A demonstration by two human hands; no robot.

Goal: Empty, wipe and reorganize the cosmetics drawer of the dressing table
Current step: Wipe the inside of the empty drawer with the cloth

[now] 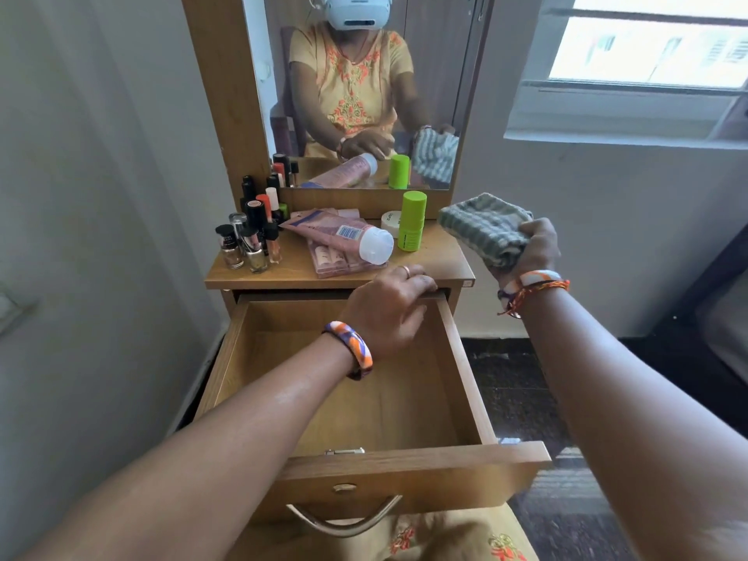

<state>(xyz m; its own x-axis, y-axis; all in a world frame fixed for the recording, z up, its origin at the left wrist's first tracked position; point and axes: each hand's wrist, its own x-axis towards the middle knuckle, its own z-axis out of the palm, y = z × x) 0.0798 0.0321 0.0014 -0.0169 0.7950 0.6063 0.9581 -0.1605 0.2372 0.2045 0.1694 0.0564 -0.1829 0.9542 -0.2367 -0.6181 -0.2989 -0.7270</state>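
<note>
- Drawer (409, 459) pulled out beneath the table (441, 257), bare inside.
- Left hand (388, 309) over its back right corner, fingers (417, 279) curled at the table edge; grip unclear.
- Right hand (534, 247) clutching striped cloth (481, 228) beside the table.
- Cosmetics (344, 236) crowded on top.

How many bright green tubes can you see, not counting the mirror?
1. The green tube stands upright on the dressing table top, beside the white jar and right of the lying pink tube. The other green one is only its mirror reflection.

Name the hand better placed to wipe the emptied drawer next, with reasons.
Right. The right hand already grips the striped cloth, raised beside the tabletop. The left hand holds no cloth; it rests at the back of the open drawer.
</note>
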